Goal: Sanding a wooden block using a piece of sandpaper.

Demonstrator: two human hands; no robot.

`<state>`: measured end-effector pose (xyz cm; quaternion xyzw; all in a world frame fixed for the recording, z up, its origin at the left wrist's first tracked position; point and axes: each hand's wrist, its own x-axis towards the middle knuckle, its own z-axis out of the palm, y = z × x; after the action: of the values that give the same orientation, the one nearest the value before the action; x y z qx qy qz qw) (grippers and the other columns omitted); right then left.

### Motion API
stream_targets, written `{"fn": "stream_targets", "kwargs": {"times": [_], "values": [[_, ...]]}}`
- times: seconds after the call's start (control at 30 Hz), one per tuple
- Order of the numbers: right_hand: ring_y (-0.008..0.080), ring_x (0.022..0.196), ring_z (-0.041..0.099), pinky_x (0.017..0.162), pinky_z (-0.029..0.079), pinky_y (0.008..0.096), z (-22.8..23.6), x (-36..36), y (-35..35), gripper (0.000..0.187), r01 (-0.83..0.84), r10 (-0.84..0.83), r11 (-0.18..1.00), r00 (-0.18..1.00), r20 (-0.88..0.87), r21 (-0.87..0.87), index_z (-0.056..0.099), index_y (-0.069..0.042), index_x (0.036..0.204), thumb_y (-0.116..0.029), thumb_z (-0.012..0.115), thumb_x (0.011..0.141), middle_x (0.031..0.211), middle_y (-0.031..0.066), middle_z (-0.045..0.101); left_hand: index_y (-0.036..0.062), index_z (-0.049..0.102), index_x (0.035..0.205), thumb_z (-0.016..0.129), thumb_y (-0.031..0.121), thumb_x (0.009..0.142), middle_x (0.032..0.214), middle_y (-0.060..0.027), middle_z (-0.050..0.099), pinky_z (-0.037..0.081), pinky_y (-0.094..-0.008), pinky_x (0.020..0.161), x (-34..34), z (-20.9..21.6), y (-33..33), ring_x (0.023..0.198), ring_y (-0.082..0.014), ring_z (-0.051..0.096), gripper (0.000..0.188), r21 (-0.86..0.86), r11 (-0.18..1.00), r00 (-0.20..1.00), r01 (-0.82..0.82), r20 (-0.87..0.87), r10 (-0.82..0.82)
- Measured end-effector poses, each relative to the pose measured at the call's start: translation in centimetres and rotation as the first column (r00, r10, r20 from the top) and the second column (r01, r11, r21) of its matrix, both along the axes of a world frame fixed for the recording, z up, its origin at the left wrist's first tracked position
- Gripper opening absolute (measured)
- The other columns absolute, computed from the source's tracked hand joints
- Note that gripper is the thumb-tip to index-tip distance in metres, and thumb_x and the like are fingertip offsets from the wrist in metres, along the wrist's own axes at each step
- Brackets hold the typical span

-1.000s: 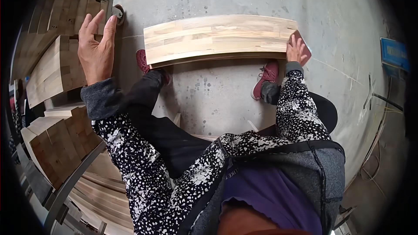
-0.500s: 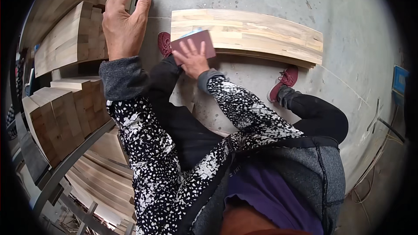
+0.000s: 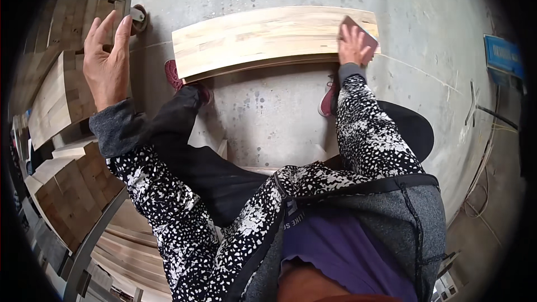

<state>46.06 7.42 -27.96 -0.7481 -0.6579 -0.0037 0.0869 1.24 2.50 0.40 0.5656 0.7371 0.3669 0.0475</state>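
A long pale wooden board of joined strips lies across in front of me, on top of at least one more board. My right hand is at its right end, fingers spread over a reddish-brown rectangular sanding sheet that it presses on the board. The sheet's underside is hidden. Raised at the left, my left hand is open, fingers apart, with nothing in it; it is away from the board.
Wood blocks and boards are stacked on a metal rack along my left. A caster wheel shows at the far left. My red shoes stand by the board. At the right are a blue box and cables on the floor.
My right hand has slid the sanding sheet from the board's left end to its right end. My left hand stays raised and open. The whole view has shifted somewhat.
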Motion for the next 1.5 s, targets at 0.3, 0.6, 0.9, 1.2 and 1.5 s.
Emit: {"fn": "stream_targets", "kwargs": {"times": [0.3,0.6,0.9,1.2,1.5], "values": [[0.0329,0.128,0.012,0.094,0.007,0.0635,-0.5,-2.4,-1.4,0.051,0.185,-0.184,0.983,0.981,0.060,-0.007,0.028,-0.032,0.130,-0.034,0.044,0.082,0.138,0.0072,0.020,0.0132,0.059,0.106,0.061,0.037,0.076,0.124,-0.0141,0.042,0.037,-0.0327,0.089,-0.7,0.0,-0.4,0.112,-0.0240,0.043,0.038,-0.029,0.999,0.999,-0.045,-0.013,0.044],[0.0284,0.127,0.017,0.099,0.004,0.0581,2.2,-33.8,-11.3,0.057,-0.813,0.771,0.579,0.518,-0.370,0.069,0.041,-0.027,0.123,-0.031,0.060,0.070,0.136,0.0058,0.027,0.0107,0.059,0.105,0.062,0.036,0.076,0.123,-0.0155,0.042,0.039,-0.0310,0.087,-1.3,-0.6,-0.7,0.111,-0.0229,0.044,0.038,0.004,1.000,0.995,-0.016,-0.101,0.016],[0.0264,0.127,0.018,0.100,0.004,0.0562,1.1,-26.1,-3.3,0.052,-0.731,0.727,0.674,0.629,-0.276,0.106,0.040,-0.029,0.124,-0.031,0.056,0.075,0.137,0.0032,0.025,0.0102,0.059,0.105,0.064,0.032,0.075,0.123,-0.0164,0.042,0.039,-0.0309,0.088,-1.1,-0.6,-0.5,0.111,-0.0221,0.044,0.037,0.004,1.000,1.000,0.010,-0.004,-0.010],[0.0321,0.127,0.013,0.093,0.012,0.0636,0.2,7.1,0.5,0.043,0.289,-0.303,0.950,0.946,-0.117,-0.120,0.028,-0.030,0.129,-0.037,0.032,0.087,0.139,0.0046,0.018,0.0127,0.059,0.105,0.062,0.035,0.076,0.124,-0.0134,0.042,0.039,-0.0325,0.088,-1.2,0.2,-1.0,0.110,-0.0227,0.045,0.037,-0.027,0.999,0.997,-0.031,-0.066,0.029],[0.0316,0.128,0.013,0.096,0.008,0.0614,1.1,-17.9,-4.0,0.058,-0.281,0.281,0.959,0.959,-0.018,0.019,0.027,-0.026,0.131,-0.029,0.050,0.078,0.138,0.0084,0.020,0.0121,0.059,0.105,0.062,0.036,0.075,0.123,-0.0148,0.043,0.038,-0.0330,0.089,-1.8,-0.4,-0.9,0.109,-0.0249,0.046,0.038,0.014,1.000,0.996,-0.011,-0.085,0.012]]}}
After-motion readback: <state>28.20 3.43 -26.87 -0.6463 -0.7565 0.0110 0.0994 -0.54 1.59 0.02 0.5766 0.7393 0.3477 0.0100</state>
